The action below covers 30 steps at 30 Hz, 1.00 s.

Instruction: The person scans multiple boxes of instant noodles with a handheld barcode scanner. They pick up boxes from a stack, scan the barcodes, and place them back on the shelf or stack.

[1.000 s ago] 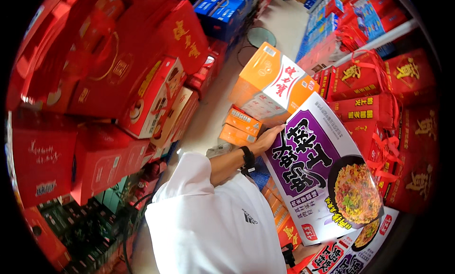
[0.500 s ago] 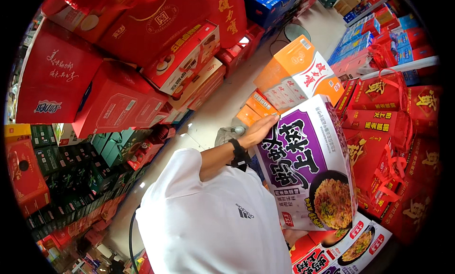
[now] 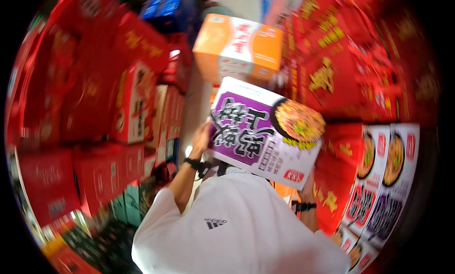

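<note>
A white and purple noodle box (image 3: 246, 155), printed with a bowl of noodles, is held up in front of my chest, tilted. My left hand (image 3: 201, 139) grips its left edge, the thumb side showing and the other fingers behind it. At the lower right corner my right hand (image 3: 308, 191) holds the box from beneath, its fingers mostly hidden. Just beyond the noodle box stands an orange and white carton (image 3: 237, 44).
Stacked red gift boxes (image 3: 109, 170) line the left side. Red gift bags (image 3: 327, 80) crowd the right. More white noodle boxes (image 3: 372, 188) lie at the lower right beside a red package (image 3: 339, 174). A blue carton (image 3: 163, 8) stands far back.
My view has swung round, and the picture is blurred. The noodle box now lies more sideways, further left in view. My right forearm with its black wristband has come into sight.
</note>
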Tool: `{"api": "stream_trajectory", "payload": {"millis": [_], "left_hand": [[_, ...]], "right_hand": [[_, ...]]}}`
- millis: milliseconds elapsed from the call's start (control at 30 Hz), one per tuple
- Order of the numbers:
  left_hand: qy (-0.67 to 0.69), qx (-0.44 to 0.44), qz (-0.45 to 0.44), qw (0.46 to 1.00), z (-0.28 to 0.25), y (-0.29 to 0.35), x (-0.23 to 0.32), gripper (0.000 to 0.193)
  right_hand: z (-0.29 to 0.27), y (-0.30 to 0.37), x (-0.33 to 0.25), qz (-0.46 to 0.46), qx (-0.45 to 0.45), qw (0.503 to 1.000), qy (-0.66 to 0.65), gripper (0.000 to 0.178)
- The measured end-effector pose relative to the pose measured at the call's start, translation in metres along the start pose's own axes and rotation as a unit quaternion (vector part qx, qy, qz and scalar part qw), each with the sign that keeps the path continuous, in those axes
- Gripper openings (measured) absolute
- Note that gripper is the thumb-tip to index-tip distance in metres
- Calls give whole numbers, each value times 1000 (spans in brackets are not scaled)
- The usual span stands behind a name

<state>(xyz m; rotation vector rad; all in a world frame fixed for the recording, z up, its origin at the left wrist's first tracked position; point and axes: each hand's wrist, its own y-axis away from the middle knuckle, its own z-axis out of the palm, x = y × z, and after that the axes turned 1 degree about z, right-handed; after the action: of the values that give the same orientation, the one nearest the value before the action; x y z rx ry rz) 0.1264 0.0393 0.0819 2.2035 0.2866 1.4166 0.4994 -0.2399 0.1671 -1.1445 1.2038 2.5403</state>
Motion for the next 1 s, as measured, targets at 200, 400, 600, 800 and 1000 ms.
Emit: {"api": "stream_trajectory", "payload": {"millis": [200, 400, 600, 800, 1000], "left_hand": [[48, -66, -76, 994, -22, 12, -4, 80], [67, -108, -159, 979, -55, -24, -25, 89], [200, -97, -234, 947, -89, -7, -2, 98], [128, -54, -190, 972, -96, -33, -56, 87], [272, -64, -211, 937, -116, -68, -140, 74]], "right_hand": [[-67, 2, 28, 79, 56, 984, 150, 69], [-31, 7, 45, 56, 121, 968, 213, 80], [3, -12, 60, 114, 61, 982, 136, 80], [29, -24, 80, 141, 61, 988, 19, 70], [20, -47, 111, 145, 57, 984, 88, 74]]}}
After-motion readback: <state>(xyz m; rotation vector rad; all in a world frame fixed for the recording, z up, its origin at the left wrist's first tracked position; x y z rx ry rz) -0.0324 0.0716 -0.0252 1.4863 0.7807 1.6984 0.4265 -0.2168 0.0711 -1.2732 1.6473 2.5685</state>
